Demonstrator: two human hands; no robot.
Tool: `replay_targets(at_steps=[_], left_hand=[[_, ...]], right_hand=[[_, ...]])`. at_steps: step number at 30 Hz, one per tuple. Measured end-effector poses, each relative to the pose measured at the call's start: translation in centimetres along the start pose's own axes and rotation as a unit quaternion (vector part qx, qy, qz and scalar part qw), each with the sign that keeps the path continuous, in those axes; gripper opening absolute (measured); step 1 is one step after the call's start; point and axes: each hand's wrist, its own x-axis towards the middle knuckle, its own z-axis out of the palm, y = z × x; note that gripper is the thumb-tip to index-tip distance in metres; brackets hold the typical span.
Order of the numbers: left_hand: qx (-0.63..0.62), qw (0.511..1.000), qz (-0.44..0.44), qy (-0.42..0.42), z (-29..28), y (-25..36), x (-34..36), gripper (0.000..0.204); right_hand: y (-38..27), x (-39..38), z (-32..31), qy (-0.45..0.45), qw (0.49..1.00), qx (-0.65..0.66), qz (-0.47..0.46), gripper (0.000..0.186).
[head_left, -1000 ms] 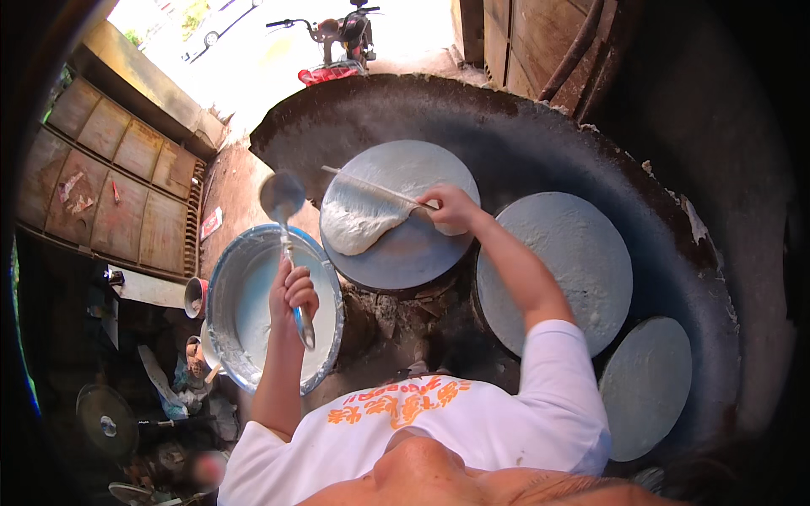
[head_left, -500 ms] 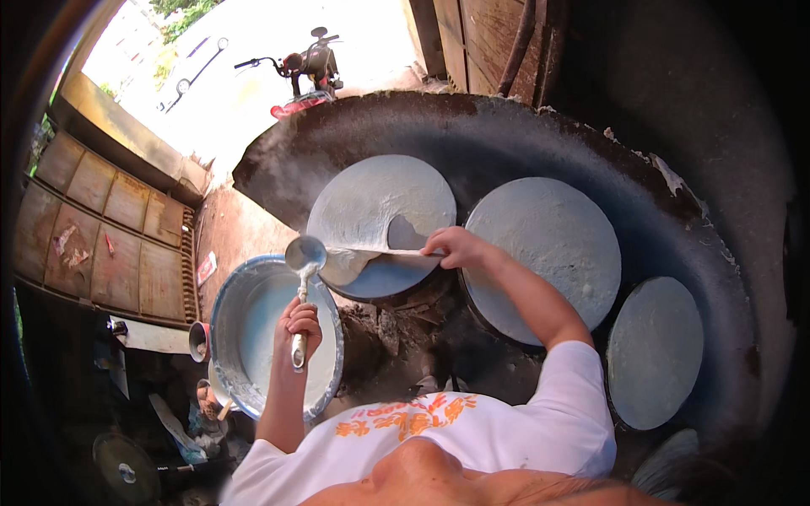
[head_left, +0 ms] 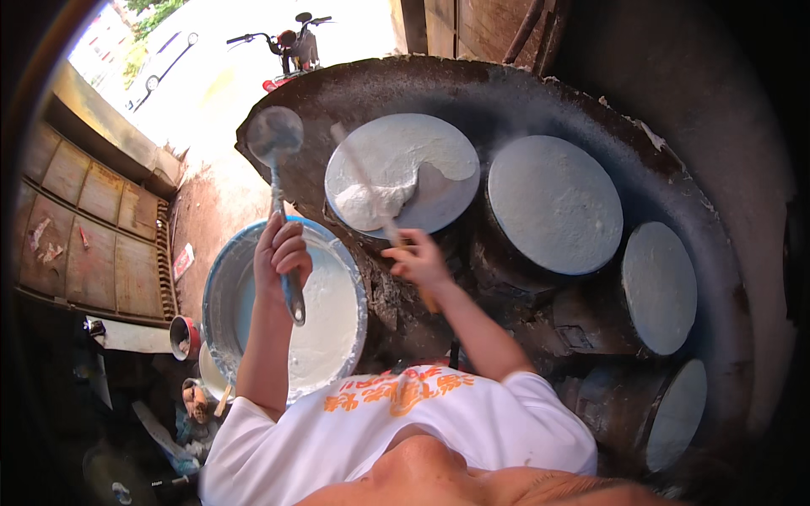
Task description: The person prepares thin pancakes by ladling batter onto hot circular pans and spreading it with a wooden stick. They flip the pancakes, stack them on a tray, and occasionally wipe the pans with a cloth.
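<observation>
My left hand [head_left: 283, 253] is closed around the handle of a metal ladle [head_left: 276, 135], whose bowl points up and away beyond the bucket. Below it, a large blue-rimmed bucket [head_left: 221, 282] holds pale, creamy batter [head_left: 325, 333]. In my right hand [head_left: 420, 260] is a long, thin wooden spreading stick [head_left: 358, 164], slightly blurred, reaching diagonally over the nearest round griddle [head_left: 445, 205]. Pale batter [head_left: 413, 143] covers much of that griddle, with a thicker lump [head_left: 369, 204] at its near left beside the stick. A bare grey patch shows at its right.
More round griddles curve away to the right: one pale-coated [head_left: 555, 205], another [head_left: 661, 287] and a further one [head_left: 677, 413]. A dark, rough-edged curved sheet [head_left: 506, 88] stands behind them. A red can [head_left: 185, 337] sits left of the bucket. Farther off is a parked motorbike [head_left: 291, 51].
The view has shifted. My left hand has raised the ladle farther away from me. My right hand has come nearer, swinging the stick from crosswise to diagonal, and batter is heaped at the griddle's near left.
</observation>
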Motion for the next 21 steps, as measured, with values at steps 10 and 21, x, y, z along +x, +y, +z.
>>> replay_targets(at_steps=[10, 21], left_hand=[[-0.135, 0.986, -0.086, 0.040, -0.2, 4.8, -5.2, 0.043], [-0.084, 0.981, -0.151, 0.089, -1.5, 5.1, -6.2, 0.044]], right_hand=[[10.9, 1.2, 13.4, 0.205, 0.952, 0.224, -0.017, 0.024], [9.5, 0.1, 9.3, 0.243, 0.964, 0.086, -0.069, 0.025]])
